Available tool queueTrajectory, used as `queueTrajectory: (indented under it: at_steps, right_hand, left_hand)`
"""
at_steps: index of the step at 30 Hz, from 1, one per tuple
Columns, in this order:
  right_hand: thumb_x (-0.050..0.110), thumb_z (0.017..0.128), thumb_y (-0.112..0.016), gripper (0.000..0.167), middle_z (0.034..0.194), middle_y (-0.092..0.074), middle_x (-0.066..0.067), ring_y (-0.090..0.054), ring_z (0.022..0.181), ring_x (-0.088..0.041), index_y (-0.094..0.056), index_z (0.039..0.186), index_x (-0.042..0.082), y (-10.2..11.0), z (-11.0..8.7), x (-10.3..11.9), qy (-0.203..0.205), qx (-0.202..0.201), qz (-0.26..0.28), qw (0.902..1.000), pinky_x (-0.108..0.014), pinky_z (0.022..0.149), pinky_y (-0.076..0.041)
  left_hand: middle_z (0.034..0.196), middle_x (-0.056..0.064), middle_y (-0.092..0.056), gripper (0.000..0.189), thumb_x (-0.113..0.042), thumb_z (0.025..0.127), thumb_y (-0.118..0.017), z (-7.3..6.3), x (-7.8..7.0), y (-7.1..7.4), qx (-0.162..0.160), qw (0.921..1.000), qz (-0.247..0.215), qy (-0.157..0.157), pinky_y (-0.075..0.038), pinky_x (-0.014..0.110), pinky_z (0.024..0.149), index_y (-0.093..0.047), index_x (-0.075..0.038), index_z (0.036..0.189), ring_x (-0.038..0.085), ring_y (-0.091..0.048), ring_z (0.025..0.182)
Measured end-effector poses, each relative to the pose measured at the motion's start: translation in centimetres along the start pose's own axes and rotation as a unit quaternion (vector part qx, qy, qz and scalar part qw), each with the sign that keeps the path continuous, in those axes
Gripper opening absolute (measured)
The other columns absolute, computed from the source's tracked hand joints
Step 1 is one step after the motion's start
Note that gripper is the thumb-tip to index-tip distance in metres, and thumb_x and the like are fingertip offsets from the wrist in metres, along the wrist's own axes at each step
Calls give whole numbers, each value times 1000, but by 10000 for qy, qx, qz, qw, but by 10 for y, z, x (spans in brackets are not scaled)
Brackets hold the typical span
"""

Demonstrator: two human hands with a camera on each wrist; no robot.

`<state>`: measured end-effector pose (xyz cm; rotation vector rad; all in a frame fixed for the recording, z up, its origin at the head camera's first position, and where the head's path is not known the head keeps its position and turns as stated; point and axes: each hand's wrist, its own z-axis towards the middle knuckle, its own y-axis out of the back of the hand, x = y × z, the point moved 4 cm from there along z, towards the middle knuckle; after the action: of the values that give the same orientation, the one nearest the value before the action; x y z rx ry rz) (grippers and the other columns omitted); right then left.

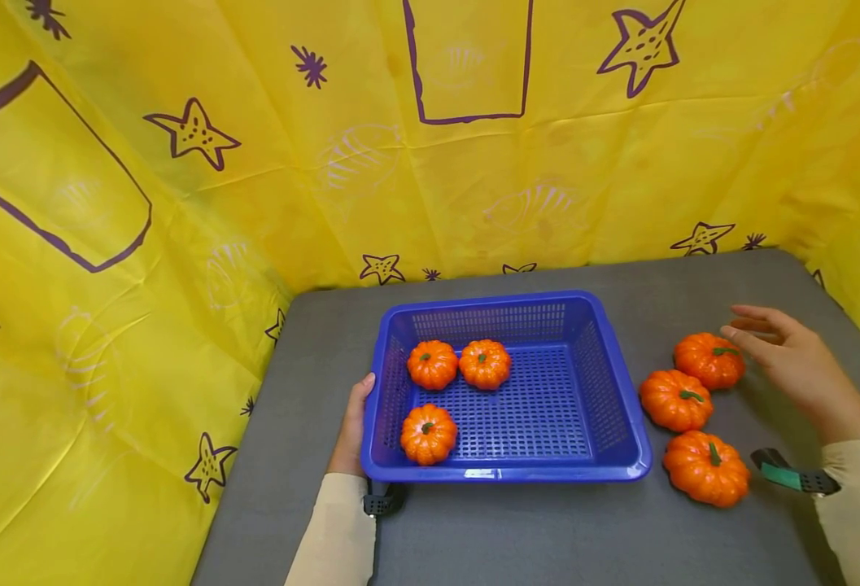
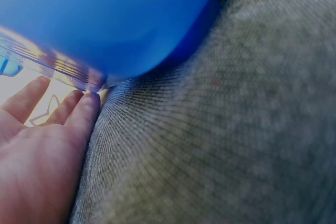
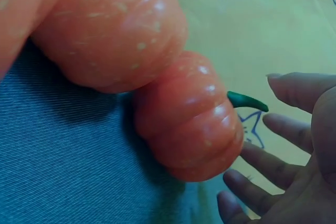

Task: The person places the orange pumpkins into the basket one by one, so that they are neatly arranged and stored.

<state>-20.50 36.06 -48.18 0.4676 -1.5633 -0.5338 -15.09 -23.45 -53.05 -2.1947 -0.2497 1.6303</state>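
My left hand (image 1: 352, 427) is at the left side of a blue plastic basket (image 1: 506, 473), touching it near the rim. In the left wrist view, its fingers (image 2: 84, 111) reach fairly straight toward the basket's outer wall (image 2: 115, 19); the thumb is hidden there. Three small orange pumpkins lie in the basket: two at the back (image 1: 433, 365) and one at the front left (image 1: 429, 435). My right hand (image 1: 803, 366) hovers beside the farthest of three pumpkins (image 1: 704, 361) outside the basket. Its fingers are spread around the green-stemmed side (image 3: 194, 124), apparently without a grip.
Two more pumpkins, a middle one (image 1: 676, 400) and a near one (image 1: 707, 469), sit right of the basket on the grey cloth-covered table (image 1: 517, 537). Yellow patterned cloth (image 1: 459, 195) walls the back and both sides.
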Motion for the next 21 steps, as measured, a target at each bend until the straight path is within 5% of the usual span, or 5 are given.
queueTrajectory:
  at_steps: [8,15,21]
  right_hand:
    - [36,108,-70,55,131,-54,10,-46,103,14,-52,155,13,-10,-2,-11,171,304,253,9991,-11,76,-41]
    - [30,107,-72,50,144,-53,-25,-42,105,11,-56,152,14,-18,-4,-14,229,351,136,9990,-14,76,-39]
    - [39,108,-69,59,149,-49,-35,-45,107,1,-52,153,5,-20,-5,-18,47,485,77,9988,-17,75,-43]
  left_hand:
    - [154,20,-54,78,-59,107,-39,-1,-1,0,-19,10000,29,1,-52,43,105,-38,-12,168,30,-61,127]
    - [155,20,-53,78,-60,106,-40,-1,-1,1,-16,10000,13,33,-52,43,106,-38,-13,168,30,-60,128]
    - [153,19,-54,78,-59,108,-37,0,0,0,115,9999,-2,-25,-52,42,105,-35,-10,169,28,-61,126]
